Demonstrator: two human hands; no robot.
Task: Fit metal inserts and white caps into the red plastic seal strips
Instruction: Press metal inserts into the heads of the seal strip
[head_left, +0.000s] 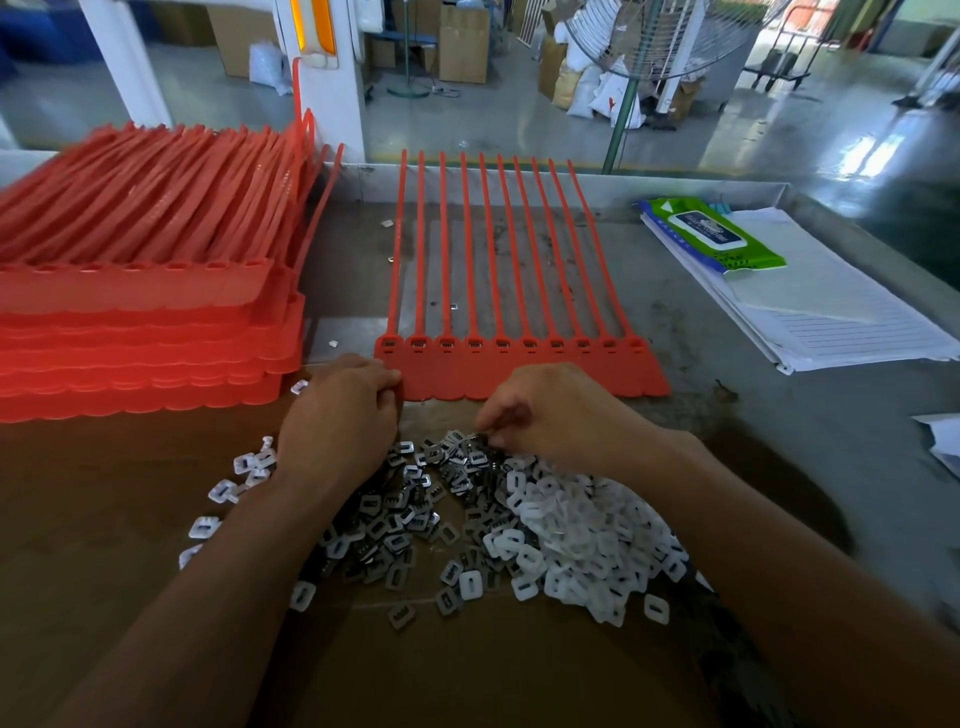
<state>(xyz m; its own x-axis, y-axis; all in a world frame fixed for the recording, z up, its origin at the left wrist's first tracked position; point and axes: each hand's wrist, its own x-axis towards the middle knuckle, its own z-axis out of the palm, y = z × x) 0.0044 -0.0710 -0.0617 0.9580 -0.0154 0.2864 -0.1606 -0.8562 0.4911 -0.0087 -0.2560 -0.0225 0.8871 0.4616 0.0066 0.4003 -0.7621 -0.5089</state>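
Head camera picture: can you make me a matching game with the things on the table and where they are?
Things:
1. stack of red strips
2. green wipes pack
3. white caps
4. metal inserts

Places:
A. on the white papers, far right
B. heaped beside the right forearm
C. piled at the far left
D. at the fingertips of the right hand

Pairs: 1-C, 2-A, 3-B, 4-D

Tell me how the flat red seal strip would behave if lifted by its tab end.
Probably floppy: the red seal strip has long thin tails that would droop, as tails by the stack curve. Likely light, being thin plastic. Flat, it should slide, not roll.
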